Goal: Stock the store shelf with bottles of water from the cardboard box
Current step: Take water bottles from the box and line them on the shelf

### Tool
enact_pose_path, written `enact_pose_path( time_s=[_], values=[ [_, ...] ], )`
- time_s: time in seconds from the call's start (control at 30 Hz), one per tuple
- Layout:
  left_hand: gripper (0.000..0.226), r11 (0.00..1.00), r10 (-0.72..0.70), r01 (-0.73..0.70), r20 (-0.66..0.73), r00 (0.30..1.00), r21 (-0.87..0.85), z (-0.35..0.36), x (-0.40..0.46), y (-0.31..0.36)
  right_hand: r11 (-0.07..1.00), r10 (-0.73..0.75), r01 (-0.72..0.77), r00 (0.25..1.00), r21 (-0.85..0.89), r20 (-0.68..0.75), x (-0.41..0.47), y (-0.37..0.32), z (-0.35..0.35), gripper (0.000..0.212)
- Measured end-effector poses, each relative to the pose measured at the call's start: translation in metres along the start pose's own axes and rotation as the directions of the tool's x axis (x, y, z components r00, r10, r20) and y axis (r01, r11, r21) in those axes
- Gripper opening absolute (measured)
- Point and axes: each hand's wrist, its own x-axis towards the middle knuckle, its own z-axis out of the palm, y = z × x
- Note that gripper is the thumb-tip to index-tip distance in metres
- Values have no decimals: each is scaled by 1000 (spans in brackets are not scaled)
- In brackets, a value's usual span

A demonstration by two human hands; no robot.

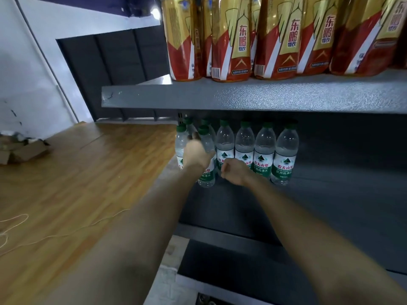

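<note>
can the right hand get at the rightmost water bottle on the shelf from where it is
Probably yes. The right hand is low in front of the row, and the rightmost bottle stands at the open end, with bare shelf to its right and nothing in front of it.

Both hands (pixel 217 162) reach water bottles (pixel 244 148) on shelf (pixel 330 194)

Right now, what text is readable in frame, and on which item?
"东鹏特饮": red-and-gold bottles on the upper shelf.
"农夫山泉": green labels of the water bottles on the lower shelf.
"饮用纯净水": same green labels, line beneath the brand.
Barcode on a red-and-gold bottle: digits too small to read.
Small white print at the foot of the red-and-gold bottles: blurred, unreadable.
Small print at the bottom of the water labels: unreadable.
Cardboard box on the floor: no text visible.
</note>
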Motion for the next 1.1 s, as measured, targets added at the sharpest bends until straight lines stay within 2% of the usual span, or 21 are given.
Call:
enact_pose_path(
  time_s=[0.07, 0.2, 0.3, 0.5, 0.6, 0.77, 1.0, 1.1],
  values=[
    [49, 1000, 6, -5, -14, 1000, 29, 5, 1, 0, 1000, 0, 1, 1000, -8, 9, 3, 1, -1, 5],
    [57, 993, 51, -52, 8, 999, 102, 5, -3, 2, 1000, 20, -20, 999, -11, 29, 3, 6, -1, 7],
    [69, 992, 103, -103, 15, 995, 74, 4, -11, 1, 998, 29, -27, 999, -48, 38, -1, 5, 1, 9],
    [51, 989, 143, -144, 39, 989, 35, -4, -26, -14, 997, 35, -34, 999, -69, 9, -12, -12, 3, 6],
    [48, 985, 154, -162, 122, 980, 61, -13, -35, -31, 997, 52, -51, 999, -63, 6, -26, -22, 9, 5],
    [27, 960, 196, -240, 265, 944, 142, -35, -62, -62, 994, 72, -72, 997, -83, 3, -57, -42, 25, 7],
    [24, 900, 244, -361, 401, 883, 247, -64, -106, -110, 988, 132, -126, 989, -93, 63, -107, -82, 59, 10],
    [29, 903, 160, -305, 422, 892, 303, -75, -126, -133, 983, 151, -139, 984, -122, 99, -135, -95, 84, 3]
  ],
)
